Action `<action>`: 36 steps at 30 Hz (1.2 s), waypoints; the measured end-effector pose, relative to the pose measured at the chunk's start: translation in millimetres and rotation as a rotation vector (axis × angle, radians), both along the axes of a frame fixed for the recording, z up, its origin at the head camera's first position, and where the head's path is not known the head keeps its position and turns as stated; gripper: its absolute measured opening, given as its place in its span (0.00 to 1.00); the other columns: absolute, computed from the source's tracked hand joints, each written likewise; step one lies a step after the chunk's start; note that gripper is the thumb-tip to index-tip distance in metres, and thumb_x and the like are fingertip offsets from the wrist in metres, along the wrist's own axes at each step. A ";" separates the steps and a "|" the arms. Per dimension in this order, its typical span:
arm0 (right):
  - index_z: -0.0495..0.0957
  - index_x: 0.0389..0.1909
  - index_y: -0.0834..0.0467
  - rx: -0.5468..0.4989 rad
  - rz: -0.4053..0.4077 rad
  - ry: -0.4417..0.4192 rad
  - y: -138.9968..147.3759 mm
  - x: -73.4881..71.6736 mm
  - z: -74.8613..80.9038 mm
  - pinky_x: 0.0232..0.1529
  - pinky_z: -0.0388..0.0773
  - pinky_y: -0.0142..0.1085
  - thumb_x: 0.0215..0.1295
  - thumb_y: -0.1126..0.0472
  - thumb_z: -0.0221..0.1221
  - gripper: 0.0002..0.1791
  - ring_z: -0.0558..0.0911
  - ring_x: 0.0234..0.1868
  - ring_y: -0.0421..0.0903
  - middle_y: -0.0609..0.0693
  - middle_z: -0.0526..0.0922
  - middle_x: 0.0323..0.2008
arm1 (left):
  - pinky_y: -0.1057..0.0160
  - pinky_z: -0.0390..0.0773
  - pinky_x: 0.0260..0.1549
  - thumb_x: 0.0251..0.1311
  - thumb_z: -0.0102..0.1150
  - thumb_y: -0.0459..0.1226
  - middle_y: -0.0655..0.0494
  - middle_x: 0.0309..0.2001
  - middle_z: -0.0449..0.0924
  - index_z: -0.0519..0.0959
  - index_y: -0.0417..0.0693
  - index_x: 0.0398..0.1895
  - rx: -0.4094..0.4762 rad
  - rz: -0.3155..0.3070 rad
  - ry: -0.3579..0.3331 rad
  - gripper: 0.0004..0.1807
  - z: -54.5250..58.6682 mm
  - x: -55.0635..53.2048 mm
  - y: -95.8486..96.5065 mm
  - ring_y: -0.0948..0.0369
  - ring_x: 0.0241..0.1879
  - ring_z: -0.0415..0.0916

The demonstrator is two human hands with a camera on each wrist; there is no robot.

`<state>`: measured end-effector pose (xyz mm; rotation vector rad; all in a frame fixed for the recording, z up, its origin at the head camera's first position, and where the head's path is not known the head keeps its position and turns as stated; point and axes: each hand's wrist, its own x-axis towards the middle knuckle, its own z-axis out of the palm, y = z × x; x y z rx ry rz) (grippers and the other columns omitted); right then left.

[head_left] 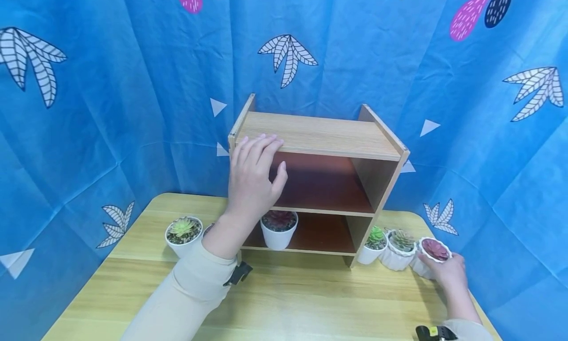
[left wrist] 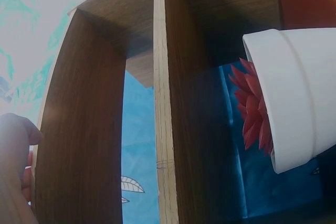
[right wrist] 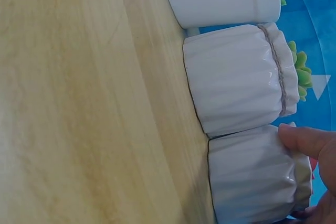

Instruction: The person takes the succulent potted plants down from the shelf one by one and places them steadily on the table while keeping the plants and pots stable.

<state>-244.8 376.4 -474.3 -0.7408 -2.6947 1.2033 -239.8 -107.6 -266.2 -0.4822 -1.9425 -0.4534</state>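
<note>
My left hand (head_left: 254,178) is at the top board's front edge of the wooden shelf (head_left: 319,134), fingers extended over the board and thumb apart. Below that forearm, a smooth white pot (left wrist: 299,103) with a dark red succulent (head_left: 278,220) stands on the lowest board. At the far right, my right hand (head_left: 450,274) grips the rim of a ruffled white pot (right wrist: 257,179) with a reddish succulent (head_left: 435,250). That pot stands on the table, against a second ruffled white pot (right wrist: 236,80) holding a green succulent (head_left: 401,241).
A smooth white pot (head_left: 367,255) with a bright green plant stands by the shelf's right side. Left of the shelf is another white pot (head_left: 179,248) with a pale green succulent, and one more is mostly hidden by my forearm. Blue curtain (head_left: 177,85) surrounds the table (head_left: 301,301).
</note>
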 end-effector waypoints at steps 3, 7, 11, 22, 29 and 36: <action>0.39 0.67 0.83 0.023 0.015 -0.019 -0.2 0.5 2.1 0.68 0.54 0.65 0.63 0.44 0.64 0.59 0.57 0.63 0.79 0.85 0.49 0.62 | 0.51 0.54 0.73 0.65 0.55 0.41 0.48 0.60 0.79 0.79 0.44 0.58 0.000 0.003 0.000 0.20 0.2 0.4 -0.1 0.50 0.65 0.70; 0.38 0.67 0.83 0.043 0.037 -0.059 1.6 1.0 5.2 0.68 0.53 0.66 0.63 0.41 0.63 0.60 0.57 0.63 0.80 0.86 0.50 0.62 | 0.51 0.54 0.73 0.65 0.55 0.41 0.48 0.59 0.79 0.79 0.44 0.58 -0.001 0.003 0.002 0.20 0.2 0.6 -0.2 0.50 0.65 0.70; 0.41 0.66 0.85 0.094 0.077 -0.088 5.5 0.7 8.2 0.66 0.57 0.66 0.63 0.38 0.62 0.61 0.60 0.62 0.80 0.86 0.54 0.60 | 0.51 0.54 0.73 0.64 0.56 0.41 0.48 0.60 0.79 0.79 0.44 0.58 -0.001 0.003 0.001 0.21 0.0 0.2 -0.1 0.50 0.65 0.70; 0.46 0.61 0.90 0.221 0.180 -0.156 11.3 0.0 16.9 0.60 0.64 0.67 0.65 0.36 0.58 0.60 0.64 0.57 0.82 0.89 0.59 0.55 | 0.51 0.54 0.73 0.65 0.55 0.41 0.48 0.60 0.79 0.79 0.44 0.58 -0.003 0.003 0.003 0.21 -0.2 0.1 0.3 0.50 0.65 0.70; 0.48 0.59 0.91 0.288 0.209 -0.155 11.5 0.5 22.3 0.59 0.66 0.67 0.66 0.36 0.56 0.59 0.65 0.55 0.83 0.89 0.60 0.53 | 0.51 0.54 0.73 0.65 0.54 0.41 0.48 0.60 0.79 0.79 0.44 0.58 -0.005 0.002 0.007 0.21 -0.1 -0.3 0.5 0.50 0.65 0.70; 0.51 0.60 0.89 0.337 0.196 -0.130 7.7 3.7 32.7 0.54 0.67 0.69 0.67 0.37 0.55 0.55 0.66 0.54 0.82 0.87 0.61 0.52 | 0.51 0.54 0.73 0.65 0.54 0.41 0.48 0.60 0.79 0.79 0.43 0.58 -0.002 0.000 0.008 0.21 -0.9 -0.3 0.3 0.50 0.65 0.70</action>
